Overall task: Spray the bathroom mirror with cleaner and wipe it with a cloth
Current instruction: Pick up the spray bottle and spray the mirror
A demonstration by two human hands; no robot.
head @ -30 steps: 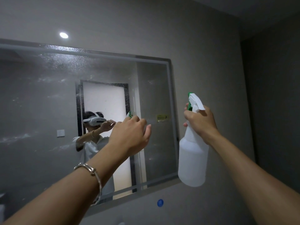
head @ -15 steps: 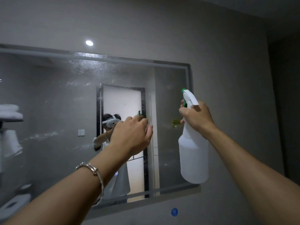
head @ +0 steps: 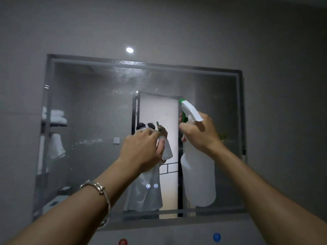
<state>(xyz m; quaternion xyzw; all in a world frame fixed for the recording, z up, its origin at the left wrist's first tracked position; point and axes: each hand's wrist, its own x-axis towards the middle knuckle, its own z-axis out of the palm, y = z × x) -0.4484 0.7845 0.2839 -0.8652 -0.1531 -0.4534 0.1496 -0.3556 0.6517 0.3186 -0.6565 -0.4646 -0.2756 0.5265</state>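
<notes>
The wall mirror fills the middle of the view, with fine spray droplets and streaks across its upper part. My right hand grips the neck and trigger of a white spray bottle with a green nozzle, held upright close to the glass, right of centre. My left hand is raised in front of the mirror's middle, its fingers curled, and nothing shows in it. A silver bracelet sits on the left wrist. No cloth is in view.
Two lit touch icons glow low on the mirror. A red dot and a blue dot mark the wall below it. The glass reflects a towel shelf, a doorway and a person.
The view has swung left, so the whole mirror now shows. Both hands moved left along the glass; the bottle went from beside the right edge to in front of the mirror.
</notes>
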